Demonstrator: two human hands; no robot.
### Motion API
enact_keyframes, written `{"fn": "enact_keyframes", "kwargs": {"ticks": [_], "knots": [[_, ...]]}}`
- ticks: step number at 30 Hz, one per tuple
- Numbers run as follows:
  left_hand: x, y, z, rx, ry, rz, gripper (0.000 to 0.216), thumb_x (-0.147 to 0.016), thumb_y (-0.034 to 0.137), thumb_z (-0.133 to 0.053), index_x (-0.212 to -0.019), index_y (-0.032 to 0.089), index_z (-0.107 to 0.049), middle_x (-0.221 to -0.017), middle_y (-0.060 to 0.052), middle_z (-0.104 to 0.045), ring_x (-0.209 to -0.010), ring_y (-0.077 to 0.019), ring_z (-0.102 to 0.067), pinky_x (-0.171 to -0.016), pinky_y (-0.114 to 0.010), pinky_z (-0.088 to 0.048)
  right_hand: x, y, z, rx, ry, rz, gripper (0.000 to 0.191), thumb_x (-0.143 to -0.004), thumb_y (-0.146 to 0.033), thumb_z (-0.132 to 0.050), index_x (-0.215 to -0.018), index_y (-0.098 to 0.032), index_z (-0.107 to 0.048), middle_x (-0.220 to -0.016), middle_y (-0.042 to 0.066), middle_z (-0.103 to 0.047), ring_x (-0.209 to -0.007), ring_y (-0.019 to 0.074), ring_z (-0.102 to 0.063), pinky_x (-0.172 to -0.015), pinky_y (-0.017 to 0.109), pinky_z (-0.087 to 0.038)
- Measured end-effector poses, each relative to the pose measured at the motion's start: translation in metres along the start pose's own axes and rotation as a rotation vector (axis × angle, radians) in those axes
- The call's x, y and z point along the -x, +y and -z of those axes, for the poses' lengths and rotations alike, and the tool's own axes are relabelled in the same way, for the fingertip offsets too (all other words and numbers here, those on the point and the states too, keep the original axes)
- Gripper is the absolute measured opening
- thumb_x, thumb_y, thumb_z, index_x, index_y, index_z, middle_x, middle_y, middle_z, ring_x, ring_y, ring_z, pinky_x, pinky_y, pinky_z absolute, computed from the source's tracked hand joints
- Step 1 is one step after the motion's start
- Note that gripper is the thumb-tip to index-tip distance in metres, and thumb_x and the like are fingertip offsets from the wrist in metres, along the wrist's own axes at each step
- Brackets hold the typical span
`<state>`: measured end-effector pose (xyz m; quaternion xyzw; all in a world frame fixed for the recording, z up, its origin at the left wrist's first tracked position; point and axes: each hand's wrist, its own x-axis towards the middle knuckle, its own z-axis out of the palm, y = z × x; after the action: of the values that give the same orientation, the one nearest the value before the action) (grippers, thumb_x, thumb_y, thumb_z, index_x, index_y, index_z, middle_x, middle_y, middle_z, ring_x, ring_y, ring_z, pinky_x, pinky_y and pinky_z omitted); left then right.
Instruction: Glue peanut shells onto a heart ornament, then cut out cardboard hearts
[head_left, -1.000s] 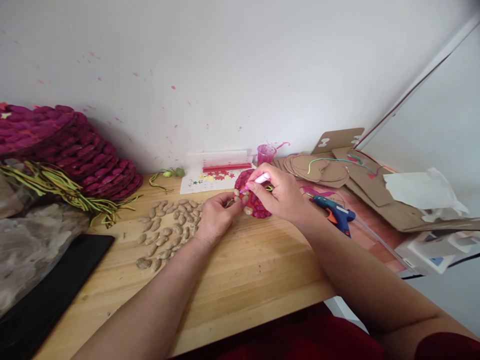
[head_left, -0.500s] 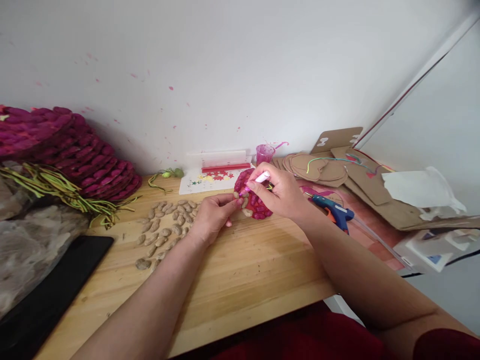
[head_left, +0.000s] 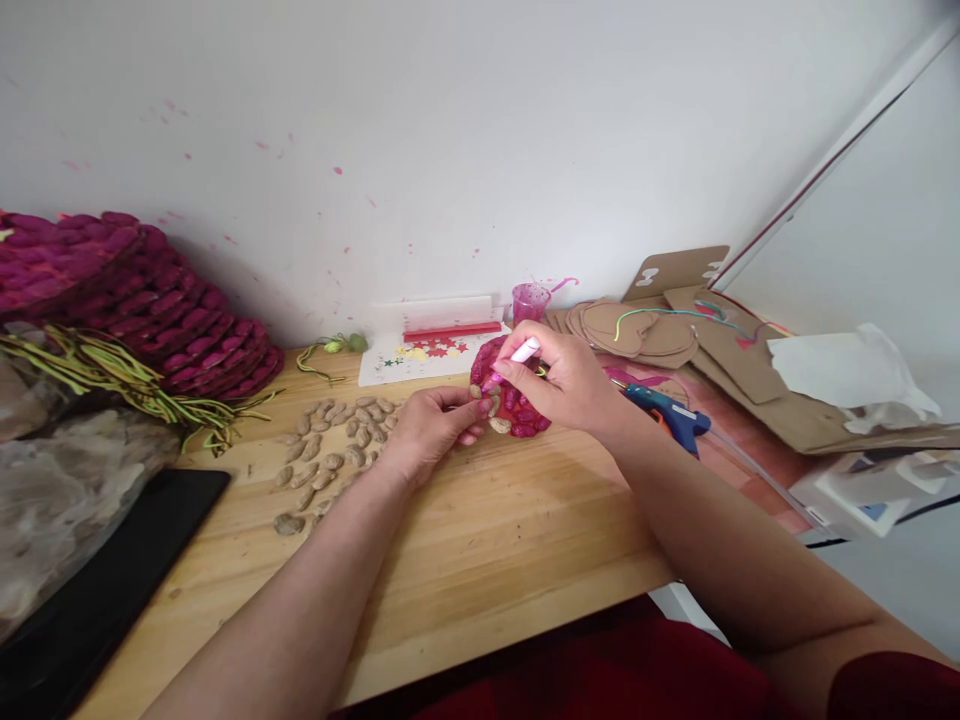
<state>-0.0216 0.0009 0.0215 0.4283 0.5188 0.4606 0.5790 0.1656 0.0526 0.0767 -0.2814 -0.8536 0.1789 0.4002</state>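
My right hand [head_left: 559,378] is closed around a white-capped pink marker [head_left: 526,350], its pink tip down on a round craft piece [head_left: 527,418] covered with peanuts. Most peanuts on the piece are dark pink; a few along the lower left are plain tan. With thumb and fingers, my left hand [head_left: 439,425] pinches the left edge of this piece. Part of the piece is hidden behind my right hand. Loose unpainted peanuts [head_left: 331,462] lie spread on the wooden table just left of my left hand.
At the left stand a stack of magenta peanut pieces [head_left: 187,310], green cords [head_left: 150,385], a plastic bag [head_left: 82,510] and a black flat object [head_left: 165,530]. Paper with stars [head_left: 382,372] and a pink cup [head_left: 530,302] sit behind. Cardboard cutouts [head_left: 611,330] and a blue glue gun [head_left: 679,418] lie right.
The view has shifted slightly. Both hands keep nearly the same hold, with the marker tip still at the left side of the craft piece.
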Motion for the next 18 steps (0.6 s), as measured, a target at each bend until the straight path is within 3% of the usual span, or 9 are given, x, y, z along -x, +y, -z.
{"fn": "enact_keyframes", "kwargs": {"ticks": [6,11,16,18], "knots": [[0.0033,-0.0001,-0.0017,-0.074,0.018,-0.052,0.036,-0.068,0.049,-0.085,-0.083,0.017,-0.078,-0.058,0.003,-0.056,-0.047,-0.0066,-0.033,-0.046,-0.023,-0.020,0.0008,0.0003,-0.0013,-0.002,0.007,-0.001,0.005,-0.092,-0.024,-0.064,-0.089,-0.022,-0.061,-0.076,-0.001,-0.070,-0.064,0.0133,-0.059,-0.065,0.028,-0.042],[0.0039,-0.0007,-0.0015,-0.049,-0.007,-0.047,0.040,-0.067,0.050,-0.086,-0.091,0.018,-0.080,-0.059,0.001,-0.061,-0.050,-0.0100,-0.041,-0.049,-0.025,-0.023,0.0017,0.0007,-0.0035,-0.016,0.005,0.001,0.005,-0.093,-0.024,-0.063,-0.090,-0.022,-0.061,-0.078,0.000,-0.070,-0.068,0.0142,-0.061,-0.065,0.028,-0.043],[0.0057,0.0002,-0.0034,0.003,-0.001,0.009,0.047,-0.063,0.050,-0.089,-0.095,0.017,-0.080,-0.056,0.003,-0.059,-0.044,-0.0065,-0.029,-0.047,-0.024,-0.015,0.0018,0.0004,-0.0047,-0.035,0.013,0.010,0.007,-0.094,-0.026,-0.063,-0.090,-0.021,-0.061,-0.079,0.001,-0.072,-0.069,0.0143,-0.062,-0.067,0.028,-0.044],[0.0061,0.0013,-0.0045,0.026,0.005,0.014,0.048,-0.060,0.049,-0.091,-0.093,0.016,-0.080,-0.061,0.002,-0.062,-0.046,-0.0062,-0.032,-0.047,-0.024,-0.016,0.0016,-0.0001,-0.0047,-0.031,0.022,0.022,0.006,-0.094,-0.026,-0.063,-0.090,-0.022,-0.061,-0.078,0.000,-0.071,-0.067,0.0133,-0.060,-0.066,0.027,-0.043]]}}
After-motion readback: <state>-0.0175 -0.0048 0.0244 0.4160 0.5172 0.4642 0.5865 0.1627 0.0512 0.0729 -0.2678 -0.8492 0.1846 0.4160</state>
